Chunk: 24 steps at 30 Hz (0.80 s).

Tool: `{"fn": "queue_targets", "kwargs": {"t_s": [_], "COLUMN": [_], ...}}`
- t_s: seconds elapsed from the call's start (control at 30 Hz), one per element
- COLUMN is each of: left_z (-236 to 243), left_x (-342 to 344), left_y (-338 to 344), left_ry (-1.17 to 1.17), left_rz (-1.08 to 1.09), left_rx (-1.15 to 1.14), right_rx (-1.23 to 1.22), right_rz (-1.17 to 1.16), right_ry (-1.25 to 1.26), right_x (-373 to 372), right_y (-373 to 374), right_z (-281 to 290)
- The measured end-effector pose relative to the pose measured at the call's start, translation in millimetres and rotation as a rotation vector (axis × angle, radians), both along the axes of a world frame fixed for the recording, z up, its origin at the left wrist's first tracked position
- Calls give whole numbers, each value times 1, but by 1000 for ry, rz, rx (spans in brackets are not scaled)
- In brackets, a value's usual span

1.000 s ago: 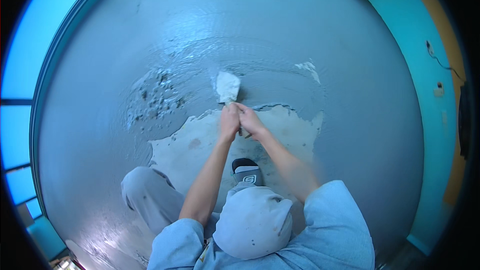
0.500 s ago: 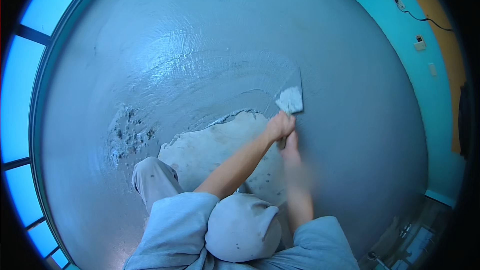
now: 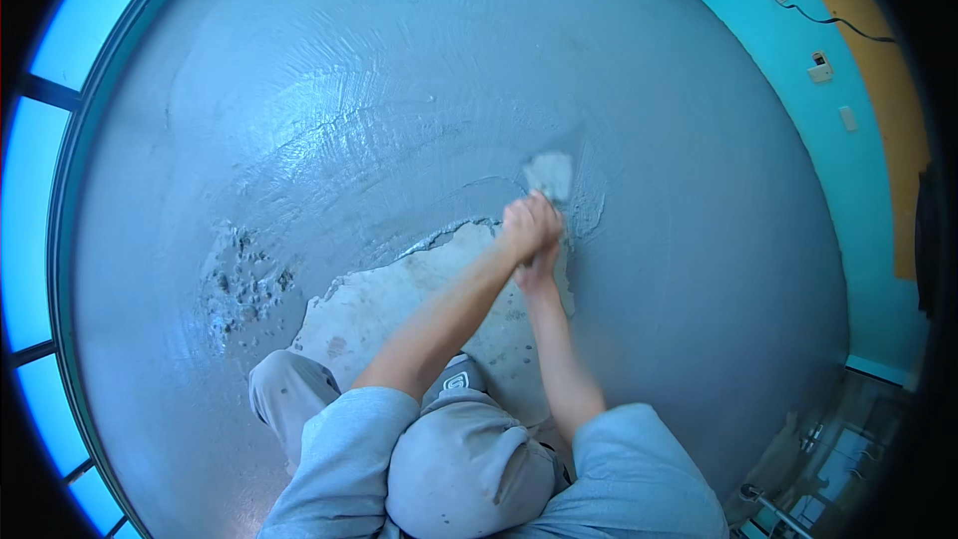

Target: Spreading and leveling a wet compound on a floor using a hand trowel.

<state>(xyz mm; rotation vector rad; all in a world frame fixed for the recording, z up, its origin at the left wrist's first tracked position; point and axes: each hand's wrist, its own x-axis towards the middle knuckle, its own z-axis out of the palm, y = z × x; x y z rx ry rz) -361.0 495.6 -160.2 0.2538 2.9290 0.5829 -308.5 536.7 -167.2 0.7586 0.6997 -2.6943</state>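
Note:
Both my hands are closed round the handle of a trowel (image 3: 549, 176), whose flat, pale-smeared blade lies on wet grey mortar (image 3: 419, 50). My left hand (image 3: 530, 226) grips further forward, close to the blade. Just behind it my right hand (image 3: 540, 268) wraps the rear of the handle; its fingers are partly hidden. Slight blur softens the blade and hands. Below them lies a pale, rough floor patch (image 3: 399, 304) with a ragged mortar edge round it. Fresh ridges (image 3: 591, 190) show in the mortar to the right of the blade.
A lumpy mortar heap (image 3: 244, 279) sits at the left, near my bent knee (image 3: 291, 389). Framed glass panels (image 3: 40, 190) line the left side. On the right, a turquoise wall (image 3: 788, 100) carries sockets and a black cable (image 3: 833, 20). Metal items (image 3: 818, 479) stand at lower right.
The trowel and both hands have swung left and slightly away from me, leaving ridged mortar on the right. A shoe now shows between my arms. The whole view has shifted slightly.

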Motion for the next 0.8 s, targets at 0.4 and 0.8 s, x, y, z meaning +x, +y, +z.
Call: {"fn": "queue_targets", "kwargs": {"t_s": [0.4,0.8], "left_z": [-5,48], "left_x": [125,140], "left_y": [-144,-94], "left_ry": [-286,-678], "left_rz": [796,15], "left_rx": [429,768], "right_rx": [192,962], "right_rz": [794,527], "right_ry": [-94,-71], "right_x": [68,92], "right_y": [-99,77], "right_z": [-11,60]}}
